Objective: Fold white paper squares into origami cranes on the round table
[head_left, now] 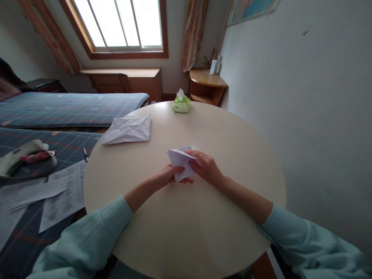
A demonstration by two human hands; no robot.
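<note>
A small folded piece of white paper (181,161) is held just above the middle of a round beige table (186,217). My left hand (168,176) pinches its lower left edge, fingers closed on the paper. My right hand (207,167) grips it from the right, fingers curled over the top fold. A larger creased white sheet (128,130) lies flat at the table's far left edge, apart from both hands.
A green tissue pack (181,104) stands at the far edge of the table. Printed papers (58,197) and a pen (85,154) lie on the plaid bed to the left. A white wall runs close on the right; a wooden nightstand (207,87) stands behind.
</note>
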